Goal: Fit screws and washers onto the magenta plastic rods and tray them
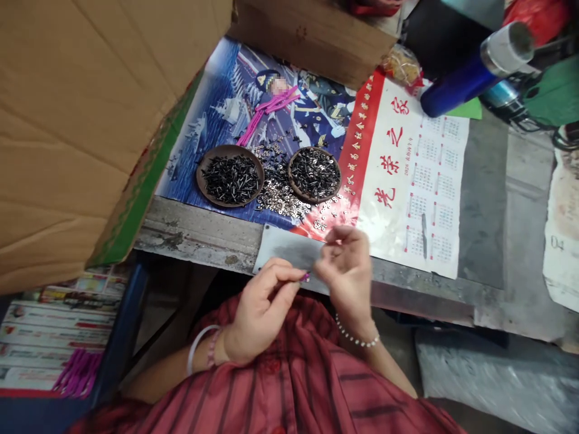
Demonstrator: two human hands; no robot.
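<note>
While both hands are raised just above the near edge of the counter, the small purple piece is found at the fingertips of the left hand. Thumb and forefinger there are closed on it, a tip hold that probably suits so slight an item and leaves its end exposed toward the right. The right hand is close beside it, fingers curled and partly blurred; whether they grip anything cannot be told.

Beneath the hands, a pale plate projects over the near edge, presumably a backing against which small parts show up.

Beyond it, two shallow dishes stand on a printed poster. The left dish contains black pins; the right dish contains similar dark parts with shiny rings mixed in. The dishes are likely placed within easy reach, their rims keeping the parts from scattering. Loose rings lie outside them, mostly between the two and toward the near side.

Purple straps lie at the far side of the dishes, apparently set there to leave the near area free. A further purple bundle rests low at left, below a cardboard box. A blue bottle leans at far right, well apart from the small parts.
</note>
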